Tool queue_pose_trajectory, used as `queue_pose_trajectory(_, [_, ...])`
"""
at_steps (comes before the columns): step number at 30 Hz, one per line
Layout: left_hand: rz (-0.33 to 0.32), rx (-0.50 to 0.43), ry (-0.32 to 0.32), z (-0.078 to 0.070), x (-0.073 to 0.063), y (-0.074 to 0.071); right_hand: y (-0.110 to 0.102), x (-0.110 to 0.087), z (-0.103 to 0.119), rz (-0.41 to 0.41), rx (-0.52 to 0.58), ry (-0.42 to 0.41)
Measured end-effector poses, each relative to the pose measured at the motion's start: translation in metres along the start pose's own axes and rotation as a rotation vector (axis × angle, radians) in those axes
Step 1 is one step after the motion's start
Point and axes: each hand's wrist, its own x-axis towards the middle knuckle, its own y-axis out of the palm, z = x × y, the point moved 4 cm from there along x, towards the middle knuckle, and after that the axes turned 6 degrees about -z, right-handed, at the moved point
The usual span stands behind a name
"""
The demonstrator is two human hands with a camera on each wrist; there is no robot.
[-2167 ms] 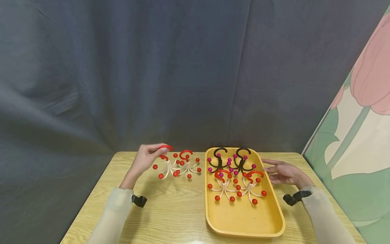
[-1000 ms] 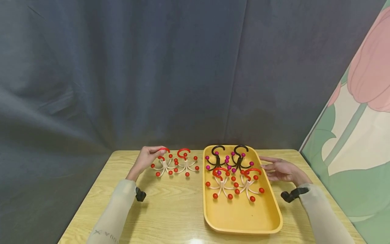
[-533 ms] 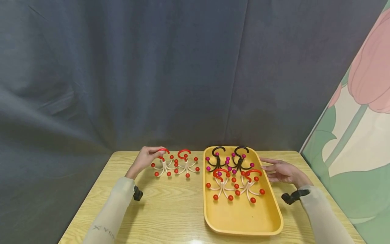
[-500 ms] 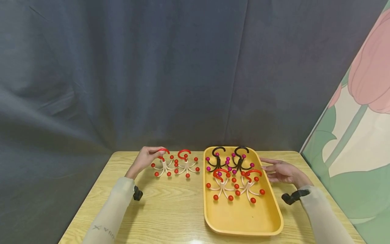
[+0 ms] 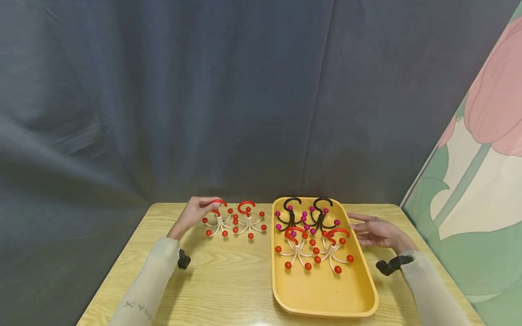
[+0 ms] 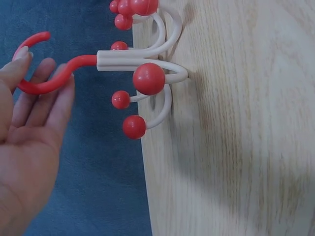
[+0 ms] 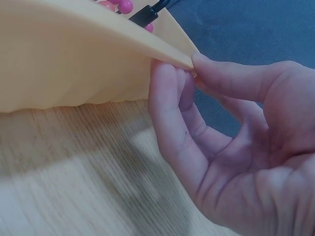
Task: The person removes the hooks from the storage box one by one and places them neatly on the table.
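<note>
My left hand (image 5: 195, 215) pinches the red hook of a white hanging hook rack (image 6: 120, 60) with red ball tips between thumb and fingers. Its curved white arms rest on the table at the back left, hook upward. Close to its right stands a matching red-and-white hook rack (image 5: 250, 222), their balls nearly meeting. At the yellow tray (image 5: 326, 301), my right hand (image 7: 221, 128) pinches the right rim between thumb and fingertips. Inside the tray, two black hook racks (image 5: 292, 217) with magenta balls stand at the back, and two red-and-white hook racks (image 5: 297, 251) stand in front.
The wooden table (image 5: 220, 280) ends at the back against a dark grey curtain (image 5: 228, 113). A panel printed with a pink tulip (image 5: 495, 95) stands along the right side. The tray takes up the table's right half.
My left hand has lowered its hook rack to the table, and it now stands beside the other one instead of overlapping it. My right hand stays on the tray rim.
</note>
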Motion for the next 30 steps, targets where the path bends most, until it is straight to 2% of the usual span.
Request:
queue_pose_trajectory(4, [0.007, 0.021, -0.004, -0.005, 0.000, 0.001, -0.001, 0.001, 0.001, -0.015, -0.007, -0.003])
queue_pose_trajectory(9, [0.004, 0.149, 0.017, -0.016, -0.001, 0.003, -0.002, 0.001, 0.000, -0.015, 0.001, 0.003])
queue_pose_trajectory(12, [-0.046, 0.268, 0.079, -0.025, -0.001, 0.004, -0.002, 0.002, -0.001, -0.012, -0.001, 0.000])
queue_pose_trajectory(16, [-0.100, 0.353, 0.159, -0.044, -0.003, 0.007, -0.002, 0.002, -0.002, -0.009, 0.002, -0.002])
queue_pose_trajectory(19, [-0.160, 0.392, 0.192, -0.062, -0.006, 0.011, -0.002, 0.002, -0.003, -0.008, 0.010, 0.002])
queue_pose_trajectory(22, [-0.278, 0.407, 0.207, -0.080, -0.012, 0.016, -0.001, 0.002, -0.003, 0.001, 0.014, 0.001])
queue_pose_trajectory(25, [-0.381, 0.370, 0.231, -0.098, -0.022, 0.023, 0.000, 0.001, -0.002, 0.012, 0.013, -0.001])
queue_pose_trajectory(27, [-0.403, 0.333, 0.260, -0.109, -0.029, 0.029, 0.000, 0.001, -0.001, 0.011, 0.006, -0.002])
queue_pose_trajectory(30, [-0.364, 0.253, 0.284, -0.124, -0.038, 0.040, -0.001, 0.000, 0.000, 0.019, -0.021, -0.015])
